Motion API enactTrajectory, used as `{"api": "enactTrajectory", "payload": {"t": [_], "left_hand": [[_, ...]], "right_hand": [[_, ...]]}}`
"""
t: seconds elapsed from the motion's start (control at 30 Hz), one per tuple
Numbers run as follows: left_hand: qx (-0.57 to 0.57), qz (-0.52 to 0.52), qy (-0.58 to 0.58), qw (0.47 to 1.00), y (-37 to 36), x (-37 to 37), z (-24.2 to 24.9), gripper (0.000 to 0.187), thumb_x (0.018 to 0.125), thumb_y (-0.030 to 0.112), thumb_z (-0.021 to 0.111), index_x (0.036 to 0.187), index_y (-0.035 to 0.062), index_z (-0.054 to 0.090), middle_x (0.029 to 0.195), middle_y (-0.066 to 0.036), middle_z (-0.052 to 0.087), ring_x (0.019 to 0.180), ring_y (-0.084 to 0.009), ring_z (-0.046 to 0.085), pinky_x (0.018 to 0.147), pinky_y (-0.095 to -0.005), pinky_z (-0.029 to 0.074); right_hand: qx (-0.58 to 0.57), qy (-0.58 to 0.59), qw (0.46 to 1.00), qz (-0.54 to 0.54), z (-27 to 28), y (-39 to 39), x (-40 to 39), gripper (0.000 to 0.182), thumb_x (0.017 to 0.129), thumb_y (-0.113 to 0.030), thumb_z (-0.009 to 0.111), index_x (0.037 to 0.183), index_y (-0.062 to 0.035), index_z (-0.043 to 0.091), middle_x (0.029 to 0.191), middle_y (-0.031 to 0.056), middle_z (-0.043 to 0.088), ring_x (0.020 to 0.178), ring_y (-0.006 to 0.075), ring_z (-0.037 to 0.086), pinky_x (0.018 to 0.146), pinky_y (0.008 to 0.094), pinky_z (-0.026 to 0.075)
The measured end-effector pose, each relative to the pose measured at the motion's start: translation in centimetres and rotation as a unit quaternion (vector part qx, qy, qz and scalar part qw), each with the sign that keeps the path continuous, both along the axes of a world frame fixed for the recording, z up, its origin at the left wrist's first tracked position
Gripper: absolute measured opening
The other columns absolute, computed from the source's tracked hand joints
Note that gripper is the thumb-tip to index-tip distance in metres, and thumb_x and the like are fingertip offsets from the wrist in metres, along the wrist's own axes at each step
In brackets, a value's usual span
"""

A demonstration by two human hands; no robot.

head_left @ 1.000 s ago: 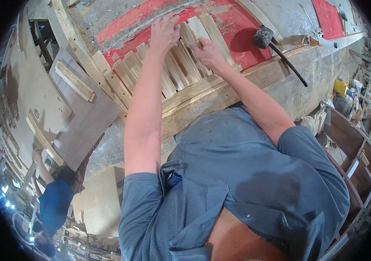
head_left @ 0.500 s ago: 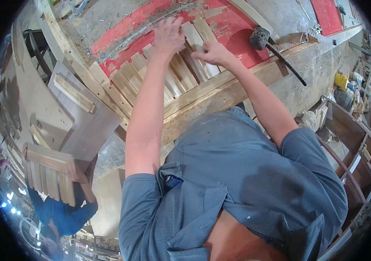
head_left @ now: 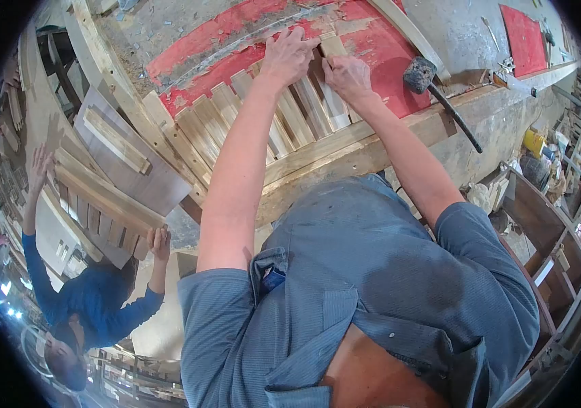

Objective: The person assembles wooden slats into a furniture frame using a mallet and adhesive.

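Observation:
A row of pale wooden slats (head_left: 219, 122) lies side by side, their near ends against a long wooden rail (head_left: 304, 156). My left hand (head_left: 289, 58) is at the far ends of the slats, its fingers bent and closed on the end of one wooden slat (head_left: 312, 109). Close to its right, my right hand (head_left: 349, 80) is curled with thumb and fingers pinched at the right-hand slats; its palm hides part of the contact. Past the right hand, the end of another slat (head_left: 333, 46) shows. A black-headed mallet (head_left: 420, 76) rests right of my right hand, its handle pointing toward me.
Worn red paint (head_left: 389, 75) covers part of the bench under the slats. On the left, a co-worker in a blue sleeve (head_left: 127, 316) holds a slatted wooden frame (head_left: 110, 197). A board (head_left: 110, 146) with a wood strip lies nearby. Wooden framework (head_left: 549, 224) stands at right.
My right hand has moved up along the slats and closed in beside my left hand, which shifted slightly right. The co-worker's slatted frame has turned and come nearer the bench.

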State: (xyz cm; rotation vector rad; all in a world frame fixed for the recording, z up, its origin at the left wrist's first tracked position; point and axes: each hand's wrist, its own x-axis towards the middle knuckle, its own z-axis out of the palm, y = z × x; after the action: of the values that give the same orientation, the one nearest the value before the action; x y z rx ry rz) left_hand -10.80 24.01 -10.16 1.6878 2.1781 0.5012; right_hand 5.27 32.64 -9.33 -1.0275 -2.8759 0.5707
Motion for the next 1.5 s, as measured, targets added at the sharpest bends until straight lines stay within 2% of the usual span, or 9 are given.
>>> {"api": "enactTrajectory", "payload": {"t": [0.47,0.63,0.7,0.97,1.13,1.23,1.3,1.37,1.5], "left_hand": [[0.060,0.079,-0.079,0.992,-1.5,-1.1,-1.5,0.035,0.088,0.025,0.067,0.120,0.0121,0.068,0.118,-0.008,0.062,0.117,-0.0319,0.057,0.097,-0.0450,0.048],[0.042,0.142,0.000,0.989,-3.0,2.5,3.8,0.039,0.088,0.026,0.068,0.122,0.0084,0.065,0.124,-0.012,0.059,0.119,-0.0336,0.055,0.100,-0.0473,0.046],[0.120,0.148,-0.067,0.979,-3.8,4.5,5.2,0.046,0.087,0.027,0.070,0.128,0.0076,0.062,0.129,-0.015,0.057,0.122,-0.0344,0.053,0.102,-0.0481,0.044],[0.107,0.204,-0.308,0.923,-4.5,8.6,9.1,0.060,0.090,0.028,0.071,0.144,0.0085,0.051,0.140,-0.018,0.050,0.133,-0.0350,0.046,0.113,-0.0459,0.036],[0.284,0.196,-0.008,0.939,-3.4,3.9,16.8,0.070,0.083,0.023,0.073,0.148,0.0128,0.048,0.150,-0.017,0.040,0.142,-0.0300,0.038,0.117,-0.0465,0.032],[0.244,0.056,0.292,0.923,-4.7,0.3,20.7,0.070,0.080,0.023,0.073,0.145,0.0134,0.049,0.146,-0.015,0.044,0.138,-0.0266,0.042,0.111,-0.0443,0.038],[0.222,0.008,0.352,0.909,-6.2,-0.8,19.6,0.068,0.079,0.025,0.073,0.142,0.0139,0.052,0.139,-0.014,0.051,0.131,-0.0253,0.049,0.105,-0.0425,0.044],[0.149,-0.062,0.349,0.923,-6.4,-2.0,17.0,0.053,0.083,0.036,0.072,0.129,0.0136,0.058,0.114,-0.006,0.062,0.111,-0.0230,0.062,0.092,-0.0395,0.050],[0.059,0.054,0.073,0.994,-7.7,-7.3,10.2,0.062,0.080,0.065,0.068,0.108,0.0101,0.062,0.094,-0.003,0.063,0.086,-0.0243,0.064,0.076,-0.0333,0.051]], "right_hand": [[-0.072,-0.185,0.974,-0.111,3.9,-0.1,2.7,0.090,0.083,-0.082,0.050,0.096,0.0057,0.068,0.099,0.0292,0.071,0.098,0.0423,0.070,0.083,0.0511,0.056],[-0.156,-0.035,0.985,-0.061,5.4,9.3,3.1,0.074,0.083,-0.069,0.064,0.113,-0.0014,0.065,0.102,0.0250,0.070,0.095,0.0447,0.068,0.084,0.0535,0.055],[0.125,0.039,0.983,-0.125,5.2,14.2,3.5,0.062,0.081,-0.052,0.073,0.117,-0.0027,0.061,0.111,0.0224,0.066,0.103,0.0427,0.065,0.085,0.0525,0.054],[0.187,0.065,0.977,0.085,10.2,16.5,3.5,0.048,0.073,-0.019,0.077,0.115,-0.0057,0.058,0.102,0.0134,0.062,0.097,0.0351,0.063,0.079,0.0471,0.056],[0.174,0.138,0.968,0.115,18.4,5.4,-1.8,0.048,0.071,-0.016,0.078,0.115,-0.0057,0.061,0.101,0.0119,0.062,0.094,0.0318,0.064,0.075,0.0441,0.056],[0.091,0.208,0.957,0.181,21.2,2.4,-4.0,0.043,0.071,-0.012,0.079,0.111,-0.0039,0.066,0.103,0.0117,0.065,0.096,0.0295,0.064,0.075,0.0417,0.056],[-0.350,0.060,0.914,0.193,21.3,3.1,-5.0,0.035,0.074,-0.010,0.079,0.106,-0.0004,0.068,0.106,0.0122,0.068,0.099,0.0256,0.066,0.078,0.0383,0.056],[-0.441,0.015,0.869,0.225,19.2,4.5,-6.7,0.029,0.082,-0.012,0.074,0.107,0.0018,0.069,0.111,0.0151,0.070,0.104,0.0257,0.066,0.087,0.0373,0.053],[-0.073,0.167,0.968,0.172,16.3,7.3,-5.8,0.033,0.090,-0.014,0.068,0.119,0.0019,0.068,0.122,0.0189,0.068,0.115,0.0313,0.064,0.100,0.0394,0.048]]}}
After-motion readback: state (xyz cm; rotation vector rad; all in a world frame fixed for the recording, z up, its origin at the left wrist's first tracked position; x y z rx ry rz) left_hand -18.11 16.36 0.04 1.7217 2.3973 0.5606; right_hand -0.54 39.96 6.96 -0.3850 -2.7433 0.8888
